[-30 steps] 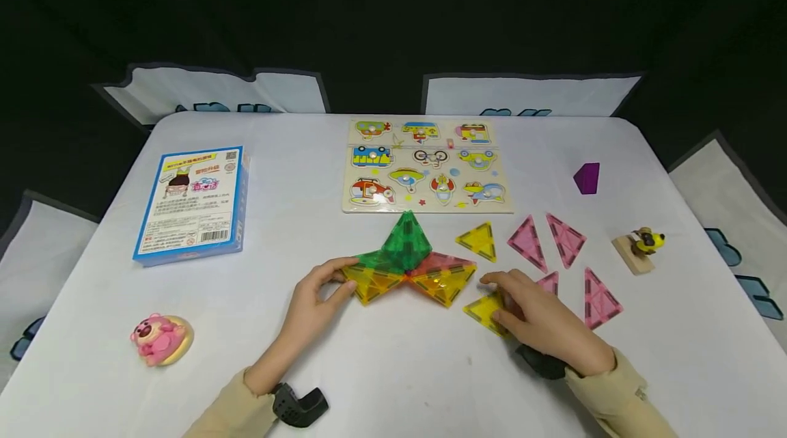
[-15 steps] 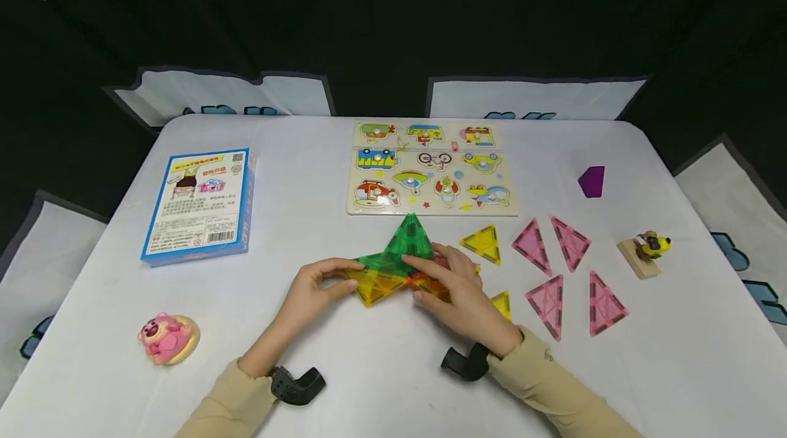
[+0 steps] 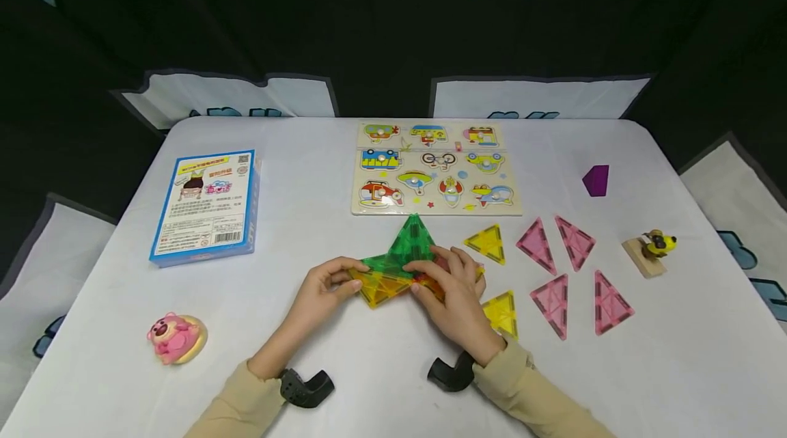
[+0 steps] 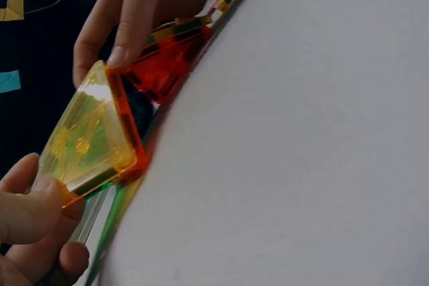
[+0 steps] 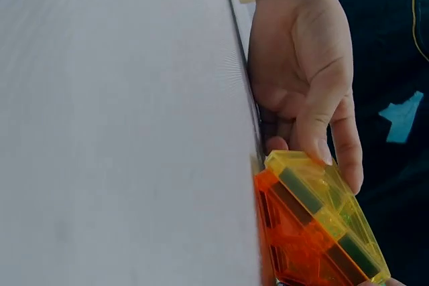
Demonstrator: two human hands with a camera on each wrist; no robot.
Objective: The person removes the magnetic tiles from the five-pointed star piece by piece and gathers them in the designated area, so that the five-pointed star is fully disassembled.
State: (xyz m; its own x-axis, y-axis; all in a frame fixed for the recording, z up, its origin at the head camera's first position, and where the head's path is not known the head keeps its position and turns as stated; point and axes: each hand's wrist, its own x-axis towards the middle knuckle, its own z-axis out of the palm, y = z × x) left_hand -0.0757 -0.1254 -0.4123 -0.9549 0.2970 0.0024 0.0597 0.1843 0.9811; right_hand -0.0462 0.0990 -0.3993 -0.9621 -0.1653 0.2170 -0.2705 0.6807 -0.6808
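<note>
A three-armed structure of magnetic tiles [image 3: 410, 240], green at the back with yellow and red-orange sides, stands mid-table. My left hand [image 3: 328, 288] pinches the tip of its left arm between thumb and fingers. Around the right arm, my right hand [image 3: 455, 298] holds with thumb and fingers, hiding much of that arm. In the left wrist view, a yellow triangular tile [image 4: 94, 132] slopes up beside the right hand's fingertips. The right wrist view shows the left thumb on the yellow edge above an orange tile [image 5: 295, 232]. One loose yellow triangular tile [image 3: 503, 311] lies beside my right hand.
Another yellow triangle [image 3: 488, 243] and several pink triangles [image 3: 553, 301] lie at right. Behind is a vehicle puzzle board [image 3: 436, 202]. A boxed game [image 3: 205, 206], a pink bear figure [image 3: 175, 337], a dog figure [image 3: 654, 247] and a purple block [image 3: 596, 180] stand around.
My right hand has left the loose yellow triangle, moved left and taken hold of the structure's right arm. My left hand keeps its pinch on the left arm.
</note>
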